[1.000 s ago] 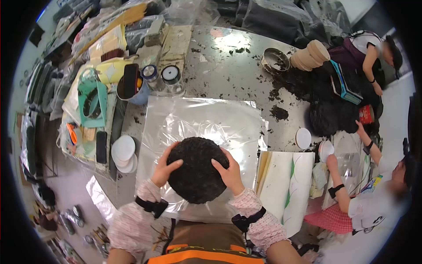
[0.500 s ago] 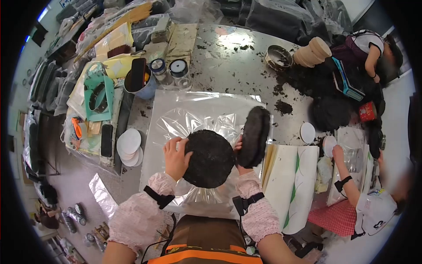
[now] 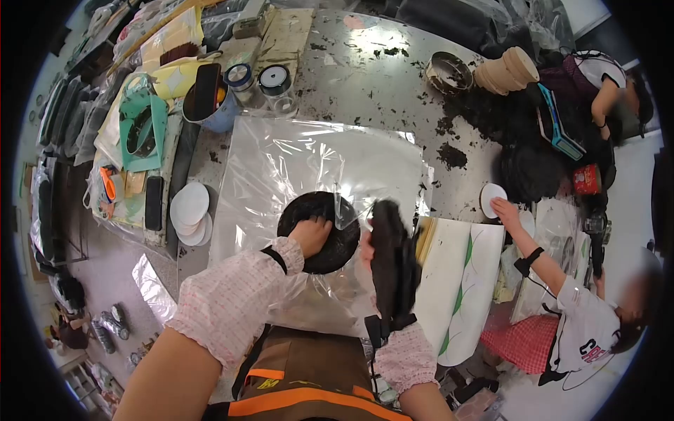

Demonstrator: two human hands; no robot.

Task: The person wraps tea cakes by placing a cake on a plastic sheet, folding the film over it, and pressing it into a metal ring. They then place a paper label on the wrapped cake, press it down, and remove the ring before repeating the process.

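A round black disc (image 3: 334,254) lies on clear plastic film (image 3: 256,165) in front of me. My left hand (image 3: 311,236) is over the disc, its fingers bent down and together; what is between them, if anything, is hidden. Shiny film covers part of the disc's right side. To the right, my right hand (image 3: 367,254) grips a long dark fuzzy pad (image 3: 394,263), held upright and blurred by motion. The pad hides most of that hand's fingers.
White round discs (image 3: 189,209), a blue bucket (image 3: 219,119) and lidded jars (image 3: 276,90) stand left. Rolled paper (image 3: 460,281) lies right. A co-worker's hand (image 3: 507,210) touches a white disc (image 3: 493,199). Beyond are a metal ring (image 3: 449,73) and stacked tan cups (image 3: 507,71).
My left hand has moved from the black disc's left edge onto its top, fingers now bent in. The pad in my right hand has tilted and come lower. The co-worker's hand has moved left.
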